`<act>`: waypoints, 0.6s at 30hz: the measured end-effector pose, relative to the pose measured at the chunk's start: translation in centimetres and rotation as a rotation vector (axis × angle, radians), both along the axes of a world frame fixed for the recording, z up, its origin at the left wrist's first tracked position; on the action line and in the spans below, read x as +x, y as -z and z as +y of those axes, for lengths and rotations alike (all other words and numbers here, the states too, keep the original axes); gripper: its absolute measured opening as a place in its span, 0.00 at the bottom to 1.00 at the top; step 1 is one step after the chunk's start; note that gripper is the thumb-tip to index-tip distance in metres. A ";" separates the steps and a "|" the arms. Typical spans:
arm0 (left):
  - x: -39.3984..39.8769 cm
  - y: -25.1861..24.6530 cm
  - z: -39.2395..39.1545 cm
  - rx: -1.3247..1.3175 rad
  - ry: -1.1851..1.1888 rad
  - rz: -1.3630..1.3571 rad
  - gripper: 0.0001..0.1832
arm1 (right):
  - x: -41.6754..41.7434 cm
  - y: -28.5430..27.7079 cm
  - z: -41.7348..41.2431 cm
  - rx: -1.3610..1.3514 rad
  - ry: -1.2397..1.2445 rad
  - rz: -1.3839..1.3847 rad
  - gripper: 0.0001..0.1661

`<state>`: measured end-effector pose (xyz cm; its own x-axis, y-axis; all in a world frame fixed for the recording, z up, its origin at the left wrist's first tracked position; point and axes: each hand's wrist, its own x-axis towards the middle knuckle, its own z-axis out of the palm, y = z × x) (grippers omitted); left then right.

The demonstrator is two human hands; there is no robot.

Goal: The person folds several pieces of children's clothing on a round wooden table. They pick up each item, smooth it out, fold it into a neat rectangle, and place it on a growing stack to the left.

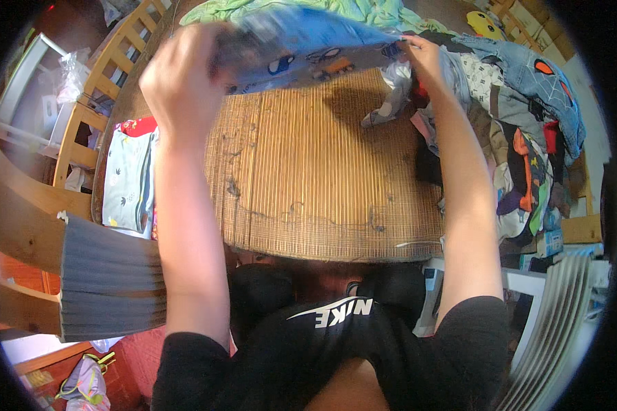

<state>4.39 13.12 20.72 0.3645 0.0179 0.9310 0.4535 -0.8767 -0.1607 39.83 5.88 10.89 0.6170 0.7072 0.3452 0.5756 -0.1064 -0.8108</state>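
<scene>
A blue and grey printed cloth, perhaps a garment, (308,51) is stretched between my two hands above the far part of a woven bamboo mat (313,164). My left hand (190,67), blurred, grips its left end. At its right corner, my right hand (421,54) pinches the edge between thumb and fingers. Folded pale clothing with small prints (128,177) lies on the mat's left side, over red fabric. Beside my right forearm is a mixed heap of clothes (493,133), with blue denim (534,72) on top.
Rumpled green fabric (416,20) lies along the far edge. A slatted wooden rail (95,87) runs along the left, with a grey cloth (113,287) hung nearer me. A yellow plush face (483,24) is at the back right. A white-grey garment (388,105) spills onto the mat.
</scene>
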 end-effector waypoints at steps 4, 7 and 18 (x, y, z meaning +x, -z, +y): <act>-0.2 8.4 -7.0 -0.266 0.168 0.496 0.05 | 1.5 10.2 0.0 -0.103 0.110 -0.313 0.18; -1.1 15.9 -9.3 -0.543 0.170 0.820 0.04 | -0.5 20.3 -2.5 -0.092 0.045 -0.350 0.15; -2.0 21.5 -12.9 -0.960 0.231 1.506 0.11 | -3.4 23.6 -8.0 -0.134 0.101 -0.309 0.17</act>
